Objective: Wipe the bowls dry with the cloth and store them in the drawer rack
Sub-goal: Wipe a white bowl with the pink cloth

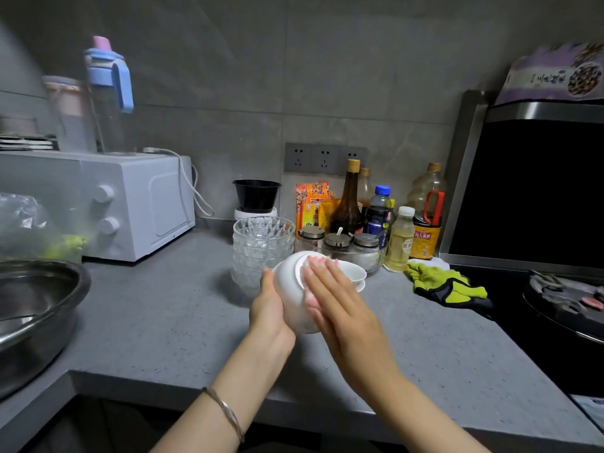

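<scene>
A white bowl (pixel 289 289) is held tilted on its side above the grey counter (pixel 163 315), its base turned toward me. My left hand (pixel 268 308) grips it from the left, with the thumb on its outer wall. My right hand (pixel 336 302) lies flat with straight fingers, pressing a thin pinkish cloth (pixel 311 300) against the bowl's base and side. Just behind the held bowl stand a stack of clear glass bowls (pixel 261 246) and two more white bowls (pixel 354 273). No drawer rack is in view.
A yellow-green cloth (pixel 447 286) lies on the counter to the right, beside the black stove (pixel 562 305). Sauce bottles (pixel 376 210) and spice jars (pixel 336 240) line the back wall. A white microwave (pixel 130 204) and a steel basin (pixel 39 305) stand at the left.
</scene>
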### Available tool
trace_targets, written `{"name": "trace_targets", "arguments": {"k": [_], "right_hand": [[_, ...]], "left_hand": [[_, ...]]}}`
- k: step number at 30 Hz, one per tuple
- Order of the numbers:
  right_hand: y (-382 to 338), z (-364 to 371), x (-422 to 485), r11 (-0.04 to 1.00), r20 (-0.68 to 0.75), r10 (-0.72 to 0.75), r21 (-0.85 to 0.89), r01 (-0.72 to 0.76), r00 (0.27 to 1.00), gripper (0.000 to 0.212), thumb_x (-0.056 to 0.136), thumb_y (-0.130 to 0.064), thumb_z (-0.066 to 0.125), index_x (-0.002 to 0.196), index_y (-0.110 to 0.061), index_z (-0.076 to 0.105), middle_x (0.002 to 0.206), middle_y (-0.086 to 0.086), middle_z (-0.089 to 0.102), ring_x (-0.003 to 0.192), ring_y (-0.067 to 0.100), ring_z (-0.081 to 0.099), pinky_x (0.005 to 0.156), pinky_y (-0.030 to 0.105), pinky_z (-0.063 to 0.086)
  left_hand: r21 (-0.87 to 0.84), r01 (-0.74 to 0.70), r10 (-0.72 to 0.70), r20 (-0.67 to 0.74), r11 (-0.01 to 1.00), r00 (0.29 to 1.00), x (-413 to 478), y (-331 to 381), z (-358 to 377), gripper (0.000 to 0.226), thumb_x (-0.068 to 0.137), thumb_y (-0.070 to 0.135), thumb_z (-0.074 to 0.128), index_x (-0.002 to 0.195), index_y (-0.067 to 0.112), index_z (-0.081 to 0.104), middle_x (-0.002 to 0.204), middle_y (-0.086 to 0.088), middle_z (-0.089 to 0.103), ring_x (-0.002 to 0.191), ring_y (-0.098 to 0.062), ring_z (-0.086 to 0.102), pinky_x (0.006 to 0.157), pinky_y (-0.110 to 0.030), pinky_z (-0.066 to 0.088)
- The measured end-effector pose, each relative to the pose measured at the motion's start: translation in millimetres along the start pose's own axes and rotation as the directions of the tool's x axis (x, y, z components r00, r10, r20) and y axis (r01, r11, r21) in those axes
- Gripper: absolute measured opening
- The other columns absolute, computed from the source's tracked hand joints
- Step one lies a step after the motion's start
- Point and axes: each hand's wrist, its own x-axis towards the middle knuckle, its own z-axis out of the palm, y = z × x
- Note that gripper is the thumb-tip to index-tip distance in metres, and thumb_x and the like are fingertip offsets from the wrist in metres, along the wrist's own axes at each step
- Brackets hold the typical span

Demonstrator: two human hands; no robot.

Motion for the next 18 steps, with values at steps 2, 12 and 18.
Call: {"name": "trace_targets", "arguments": {"k": [2,12,18], "right_hand": [[2,-3,4,0.996,0.035,-0.064,-0.052,0.066,0.997,0.044,0.1,-0.028,0.036,0.139,-0.007,0.045,0.146,0.004,0.041,0.141,0.011,0.027,0.114,0.031,0.026],[-9,-12,2,0.998,-0.045,-0.053,-0.045,0.051,0.998,0.042,0.102,-0.026,0.034,0.139,-0.007,0.043,0.147,0.003,0.04,0.14,0.014,0.031,0.115,0.03,0.026],[6,-23,13,0.997,0.05,0.077,-0.012,-0.076,0.996,0.046,0.102,-0.031,0.03,0.144,-0.015,0.037,0.152,-0.005,0.032,0.142,0.004,0.019,0.116,0.021,0.018]], "left_hand": [[0.043,-0.032,0.031,0.013,0.999,0.999,-1,-4,1,0.056,0.089,0.055,0.051,0.113,0.004,0.059,0.098,-0.015,0.068,0.089,-0.031,0.065,0.085,-0.042,0.053],[0.032,-0.105,0.104,0.021,0.994,0.994,-6,9,7,0.053,0.089,0.055,0.052,0.102,0.004,0.06,0.085,-0.012,0.066,0.079,-0.028,0.064,0.074,-0.04,0.052],[0.065,-0.077,0.071,0.098,0.995,0.993,-5,-4,6,0.054,0.089,0.054,0.054,0.111,0.006,0.063,0.09,-0.011,0.07,0.077,-0.025,0.066,0.069,-0.036,0.051]]}}
